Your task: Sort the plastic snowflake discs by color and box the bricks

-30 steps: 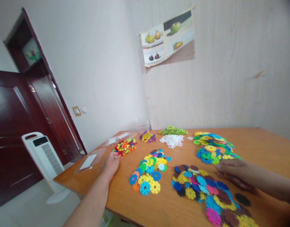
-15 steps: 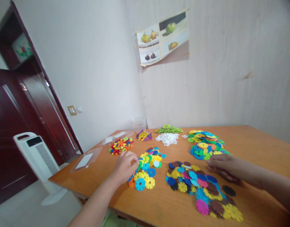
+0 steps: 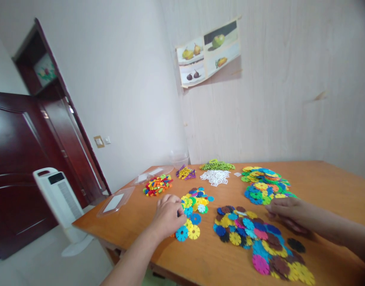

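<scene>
My left hand (image 3: pixel 168 216) lies curled over the near left part of a pile of small coloured snowflake discs (image 3: pixel 196 206), its fingers closed on pieces I cannot make out. My right hand (image 3: pixel 286 214) rests fingers together on the far right edge of a wider spread of larger coloured discs (image 3: pixel 254 238); whether it holds a disc is hidden. Both piles lie on an orange wooden table (image 3: pixel 334 186).
Further back lie a big disc heap (image 3: pixel 264 184), white pieces (image 3: pixel 215 177), green pieces (image 3: pixel 217 165), a purple-yellow heap (image 3: pixel 185 172) and tiny mixed bricks (image 3: pixel 157 185). Clear lids (image 3: pixel 115 201) and a tub (image 3: pixel 179 159) sit at the left edge. A white heater (image 3: pixel 60 198) stands beside the table.
My left hand moved right from the table's left part near the tiny bricks onto the small-disc pile. My right hand has stayed at the larger discs.
</scene>
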### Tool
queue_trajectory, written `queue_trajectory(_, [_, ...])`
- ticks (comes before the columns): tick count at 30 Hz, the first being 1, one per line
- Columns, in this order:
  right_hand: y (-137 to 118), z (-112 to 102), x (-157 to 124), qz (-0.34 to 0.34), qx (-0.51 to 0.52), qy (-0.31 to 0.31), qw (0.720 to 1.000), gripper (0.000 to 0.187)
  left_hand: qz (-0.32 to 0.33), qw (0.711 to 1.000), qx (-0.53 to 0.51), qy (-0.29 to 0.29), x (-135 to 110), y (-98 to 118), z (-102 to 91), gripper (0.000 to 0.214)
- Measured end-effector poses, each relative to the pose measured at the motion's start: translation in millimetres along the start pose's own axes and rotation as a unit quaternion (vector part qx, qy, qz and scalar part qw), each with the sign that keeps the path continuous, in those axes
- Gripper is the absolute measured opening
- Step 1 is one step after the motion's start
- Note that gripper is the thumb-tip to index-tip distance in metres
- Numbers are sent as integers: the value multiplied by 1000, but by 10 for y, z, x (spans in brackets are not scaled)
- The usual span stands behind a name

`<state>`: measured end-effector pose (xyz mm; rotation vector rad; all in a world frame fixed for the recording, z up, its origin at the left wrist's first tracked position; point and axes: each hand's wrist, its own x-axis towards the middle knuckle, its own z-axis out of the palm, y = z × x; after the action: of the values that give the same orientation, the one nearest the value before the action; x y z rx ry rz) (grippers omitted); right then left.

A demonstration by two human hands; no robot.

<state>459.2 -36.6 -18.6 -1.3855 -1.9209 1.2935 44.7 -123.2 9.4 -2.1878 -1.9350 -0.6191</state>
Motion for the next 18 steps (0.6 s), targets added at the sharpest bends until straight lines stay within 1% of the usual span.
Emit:
queue_trajectory(3, [34,-3,24,-4,2,-3,1000,51,-30,999,1,36,58,-114,5,8])
queue_trajectory(5, [33,-3,26,4,1,-4,1000,51,-64,995,13,70,109,-264,-18,11])
queue_trajectory(6, [27,-3,23,8,0,-4,1000,51,-89,992,24,85,133,-358,-36,13])
queue_trajectory(8, [16,-3,14,17,-2,-2,1000,51,-161,981,49,98,174,-569,-73,17])
queue_trajectory(10, [20,-6,12,15,1,-4,1000,51,-226,967,82,83,200,-784,-101,23])
queue_trajectory(12, [43,-11,18,6,6,-10,1000,51,-266,956,109,59,213,-976,-110,28])
queue_trajectory(15, [86,-16,29,-3,13,-9,1000,52,-292,949,117,31,218,-1175,-89,34])
queue_trajectory(18, [103,-17,37,-5,13,-5,1000,53,-301,948,99,22,212,-1269,-51,36])
